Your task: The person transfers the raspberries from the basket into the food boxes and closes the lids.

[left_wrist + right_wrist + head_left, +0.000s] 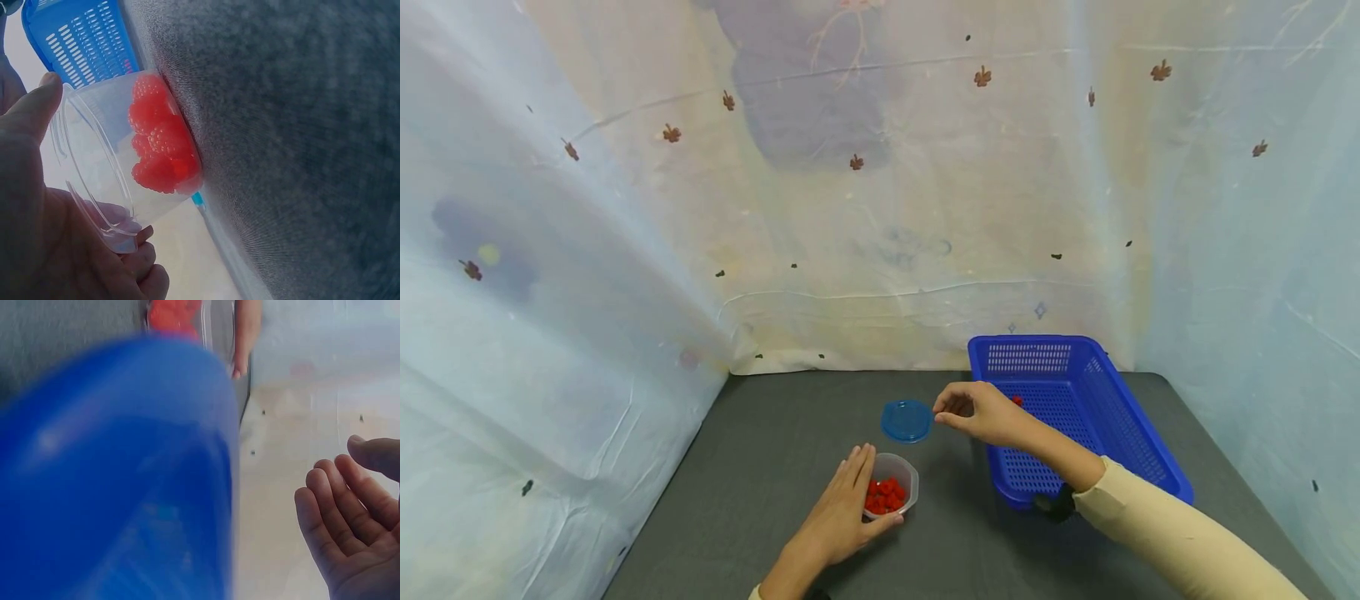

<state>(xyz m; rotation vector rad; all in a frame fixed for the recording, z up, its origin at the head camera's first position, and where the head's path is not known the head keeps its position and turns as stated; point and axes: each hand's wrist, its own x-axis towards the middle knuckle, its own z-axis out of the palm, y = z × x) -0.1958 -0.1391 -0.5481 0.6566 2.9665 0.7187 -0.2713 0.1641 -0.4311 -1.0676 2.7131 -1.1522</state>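
A small clear plastic tub (892, 463) stands on the table with several red raspberries (886, 495) at its bottom. My left hand (842, 510) holds the tub, thumb on one side and fingers on the other; the left wrist view shows the thumb at the tub's rim (103, 122). Over the left edge of the blue basket (1097, 398) hovers my right hand (988, 414), fingers loosely bent, nothing between them. One raspberry (1017, 400) shows in the basket beside that hand; the arm hides part of the basket floor.
A round blue lid (906, 422) lies flat on the dark grey table (797, 433), behind the tub and left of the right hand's fingertips. Patterned light curtains (917, 208) hang behind the table and along its sides.
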